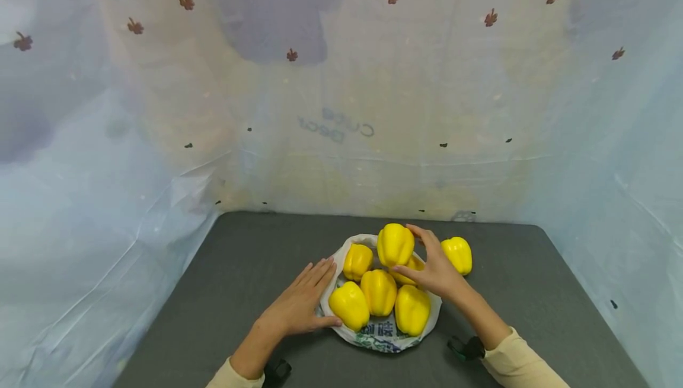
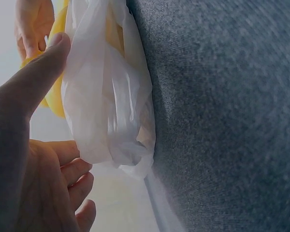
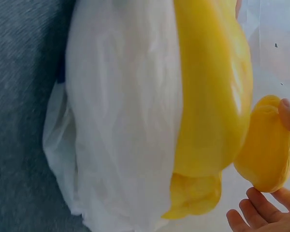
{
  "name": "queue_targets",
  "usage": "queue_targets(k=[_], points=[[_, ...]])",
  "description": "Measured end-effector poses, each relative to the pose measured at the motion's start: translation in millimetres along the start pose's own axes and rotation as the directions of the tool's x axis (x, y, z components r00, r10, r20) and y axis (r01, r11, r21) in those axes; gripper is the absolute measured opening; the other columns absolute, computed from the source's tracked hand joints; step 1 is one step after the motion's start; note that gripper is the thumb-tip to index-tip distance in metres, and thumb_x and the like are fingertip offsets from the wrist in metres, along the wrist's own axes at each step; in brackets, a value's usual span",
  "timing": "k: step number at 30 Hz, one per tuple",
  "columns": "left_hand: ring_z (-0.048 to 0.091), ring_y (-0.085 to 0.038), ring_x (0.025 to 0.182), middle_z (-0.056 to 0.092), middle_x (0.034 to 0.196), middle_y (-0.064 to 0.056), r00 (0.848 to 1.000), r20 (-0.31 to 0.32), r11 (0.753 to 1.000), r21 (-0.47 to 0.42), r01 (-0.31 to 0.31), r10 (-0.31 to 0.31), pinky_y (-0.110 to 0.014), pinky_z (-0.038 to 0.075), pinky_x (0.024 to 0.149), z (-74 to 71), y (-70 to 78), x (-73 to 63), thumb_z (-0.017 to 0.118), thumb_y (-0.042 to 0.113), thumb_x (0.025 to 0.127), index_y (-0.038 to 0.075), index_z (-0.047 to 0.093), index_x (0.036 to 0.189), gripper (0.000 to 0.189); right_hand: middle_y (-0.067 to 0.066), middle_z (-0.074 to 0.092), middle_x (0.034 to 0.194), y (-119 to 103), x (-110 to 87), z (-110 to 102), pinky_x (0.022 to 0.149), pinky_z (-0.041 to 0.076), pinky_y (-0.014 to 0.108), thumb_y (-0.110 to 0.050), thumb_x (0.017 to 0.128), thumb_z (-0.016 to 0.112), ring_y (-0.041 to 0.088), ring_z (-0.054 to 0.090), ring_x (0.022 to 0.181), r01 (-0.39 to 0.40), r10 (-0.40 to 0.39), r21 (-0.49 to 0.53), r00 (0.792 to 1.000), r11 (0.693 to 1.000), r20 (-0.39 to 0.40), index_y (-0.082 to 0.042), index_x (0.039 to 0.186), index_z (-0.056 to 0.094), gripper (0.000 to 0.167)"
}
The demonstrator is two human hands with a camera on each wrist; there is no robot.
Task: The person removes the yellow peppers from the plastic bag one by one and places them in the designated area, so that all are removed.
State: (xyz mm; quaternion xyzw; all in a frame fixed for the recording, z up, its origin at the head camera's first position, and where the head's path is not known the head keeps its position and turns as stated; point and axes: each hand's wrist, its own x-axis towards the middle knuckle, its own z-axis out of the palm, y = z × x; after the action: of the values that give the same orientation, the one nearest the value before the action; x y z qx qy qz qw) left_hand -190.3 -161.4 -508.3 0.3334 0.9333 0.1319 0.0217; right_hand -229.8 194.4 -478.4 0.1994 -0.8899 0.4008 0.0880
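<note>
A white plastic bag (image 1: 433,317), its mouth rolled open, holds several yellow bell peppers (image 1: 379,293). My right hand (image 1: 440,272) grips another yellow bell pepper (image 1: 395,244) at the bag's far side, thumb below and fingers along its right. The right wrist view shows this bell pepper (image 3: 265,150) between thumb and fingertips. Against the bag's left side lies my left hand (image 1: 301,304), fingers extended and thumb near the rim. In the left wrist view its thumb (image 2: 48,60) and fingers touch the crinkled plastic. One more bell pepper (image 1: 457,255) sits on the table, right of the bag.
The dark grey table (image 1: 267,251) carries the bag near its middle. Pale patterned plastic sheeting (image 1: 341,156) hangs behind and along both sides. Dark devices (image 1: 469,347) show at both wrists.
</note>
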Motion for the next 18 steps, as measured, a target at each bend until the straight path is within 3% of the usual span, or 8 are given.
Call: queue_targets(k=[11, 18], points=[[0.014, -0.031, 0.166, 0.019, 0.179, -0.012, 1.0, 0.019, 1.0, 0.01, 0.018, -0.018, -0.054, 0.013, 0.135, 0.5, 1.1, 1.7, 0.068, 0.073, 0.094, 0.004, 0.02, 0.172, 0.115, 0.021, 0.051, 0.148, 7.9, -11.8, -14.5, 0.107, 0.048, 0.07, -0.025, 0.088, 0.092, 0.041, 0.052, 0.133, 0.108, -0.111, -0.053, 0.992, 0.993, -0.066, -0.006, 0.164, 0.037, 0.096], [0.015, -0.031, 0.166, 0.02, 0.179, -0.012, 1.0, 0.012, 1.0, 0.023, 0.019, -0.02, -0.054, 0.014, 0.135, 0.7, 1.1, 0.1, 0.068, 0.074, 0.093, 0.003, 0.021, 0.171, 0.115, 0.024, 0.049, 0.148, 12.5, -18.3, -27.2, 0.105, 0.048, 0.073, -0.021, 0.089, 0.091, 0.042, 0.051, 0.131, 0.127, -0.131, -0.079, 0.99, 0.989, -0.049, -0.005, 0.165, 0.034, 0.096]])
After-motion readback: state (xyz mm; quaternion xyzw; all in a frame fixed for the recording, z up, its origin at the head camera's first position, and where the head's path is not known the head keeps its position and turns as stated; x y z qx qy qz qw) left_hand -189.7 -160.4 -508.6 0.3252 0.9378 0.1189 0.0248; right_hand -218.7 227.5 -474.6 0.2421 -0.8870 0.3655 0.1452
